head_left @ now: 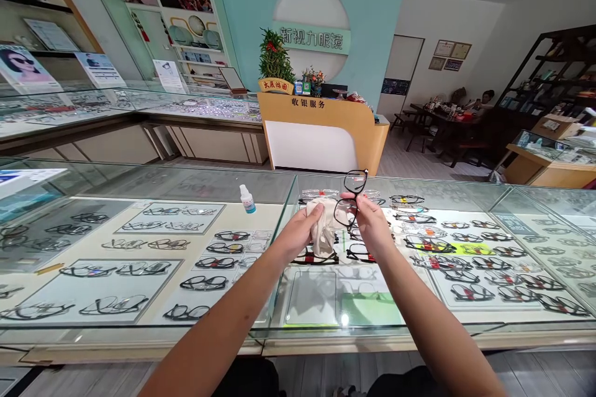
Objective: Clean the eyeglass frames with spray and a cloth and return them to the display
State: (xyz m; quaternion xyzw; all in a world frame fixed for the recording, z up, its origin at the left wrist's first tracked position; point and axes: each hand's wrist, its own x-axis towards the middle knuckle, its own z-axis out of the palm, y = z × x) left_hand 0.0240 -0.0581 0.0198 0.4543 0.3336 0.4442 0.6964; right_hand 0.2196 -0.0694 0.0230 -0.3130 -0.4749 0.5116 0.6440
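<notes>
My left hand (302, 231) is closed on a pale cleaning cloth (323, 229), which hangs in folds from its fingers. Just right of it, my right hand (371, 221) pinches a pair of black-framed eyeglasses (356, 191) near the bridge. The glasses are tilted, one lens above the other, and the lower lens is close to the cloth; I cannot tell whether they touch. Both hands are above the glass display counter (274, 316). A small spray bottle (248, 200) with a white top and blue label stands on the glass, left of my hands.
Rows of eyeglasses (470, 293) lie inside the counter. Beyond it stands a wooden cashier desk (321, 130) with a potted plant (275, 62). Another glass showcase (205, 108) runs along the back left. A person (484, 102) sits at a dark table at the far right.
</notes>
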